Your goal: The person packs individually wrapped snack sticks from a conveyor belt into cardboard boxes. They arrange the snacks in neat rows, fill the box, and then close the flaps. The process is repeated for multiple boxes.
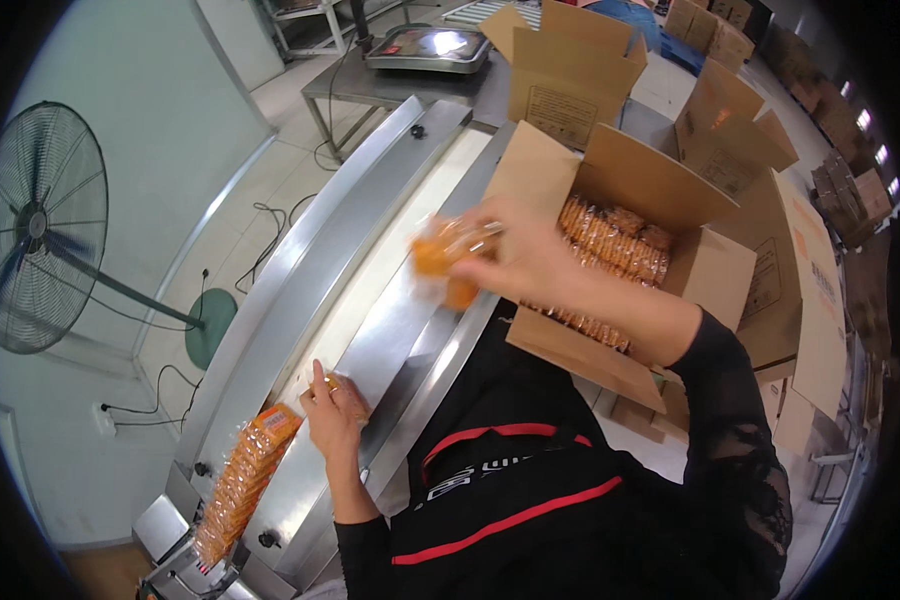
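Note:
My right hand (517, 251), blurred, grips several orange plastic-wrapped packets (450, 259) above the near metal edge of a conveyor (397, 217). Low on the conveyor, my left hand (331, 420) is around another wrapped packet (351, 397). A slanting row of orange wrapped packets (247, 480) lies on the belt to its left, reaching down to the conveyor's lower end. Beside the conveyor on the right stands an open cardboard box (705, 277) holding rows of similar wrapped packets (615, 240); my right forearm crosses over it and hides part of them.
More open cardboard boxes (562, 90) stand behind and to the right (784, 285). A scale (427, 51) rests on a metal table (345, 86) beyond the conveyor. A pedestal fan (41, 225) and loose cables are at left. Another person (622, 15) is partly visible at the top.

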`<act>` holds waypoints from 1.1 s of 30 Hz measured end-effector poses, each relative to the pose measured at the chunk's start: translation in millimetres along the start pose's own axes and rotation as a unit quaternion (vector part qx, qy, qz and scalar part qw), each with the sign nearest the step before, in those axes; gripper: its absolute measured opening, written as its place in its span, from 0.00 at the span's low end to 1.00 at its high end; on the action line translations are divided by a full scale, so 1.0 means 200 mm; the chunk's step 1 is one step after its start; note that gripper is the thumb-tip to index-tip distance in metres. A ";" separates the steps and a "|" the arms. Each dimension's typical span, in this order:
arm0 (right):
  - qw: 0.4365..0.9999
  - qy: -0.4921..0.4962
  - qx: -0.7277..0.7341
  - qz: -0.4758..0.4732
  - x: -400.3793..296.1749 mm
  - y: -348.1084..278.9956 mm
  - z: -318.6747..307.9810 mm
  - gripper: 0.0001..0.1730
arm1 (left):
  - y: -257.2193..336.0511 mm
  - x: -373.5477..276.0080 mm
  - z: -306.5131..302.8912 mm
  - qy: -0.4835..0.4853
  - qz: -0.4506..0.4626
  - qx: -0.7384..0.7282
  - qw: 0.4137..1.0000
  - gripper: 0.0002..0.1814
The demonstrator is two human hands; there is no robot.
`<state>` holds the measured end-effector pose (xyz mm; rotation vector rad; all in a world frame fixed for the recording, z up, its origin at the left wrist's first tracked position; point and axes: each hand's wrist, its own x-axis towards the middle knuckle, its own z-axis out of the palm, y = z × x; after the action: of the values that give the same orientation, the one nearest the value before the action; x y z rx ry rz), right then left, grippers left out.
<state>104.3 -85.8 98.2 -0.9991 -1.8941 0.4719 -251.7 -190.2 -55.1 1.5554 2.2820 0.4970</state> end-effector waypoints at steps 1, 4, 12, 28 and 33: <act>0.997 0.028 -0.076 0.001 -0.03 0.06 -0.17 0.27 | 0.03 -0.01 -0.01 -0.005 0.000 0.015 1.000 0.36; 0.975 0.114 -0.191 -0.009 -0.16 0.30 -0.56 0.21 | 0.09 -0.01 0.00 0.004 0.014 0.023 1.000 0.36; 0.905 0.049 -0.422 -0.003 -0.59 0.93 -0.80 0.33 | 0.11 0.03 -0.03 -0.015 0.020 0.046 0.999 0.53; 0.895 0.033 -0.445 -0.025 -0.60 1.03 -0.80 0.42 | -0.32 0.16 0.03 -0.023 -0.196 -0.354 0.914 0.44; 0.868 0.003 -0.497 0.010 -0.68 1.18 -0.68 0.45 | -0.34 0.15 0.03 -0.030 -0.212 -0.387 0.897 0.36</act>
<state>360.6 -64.5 -64.2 -1.6450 -2.1190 -0.5952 -314.7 -185.6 -93.6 0.6539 1.9079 1.0392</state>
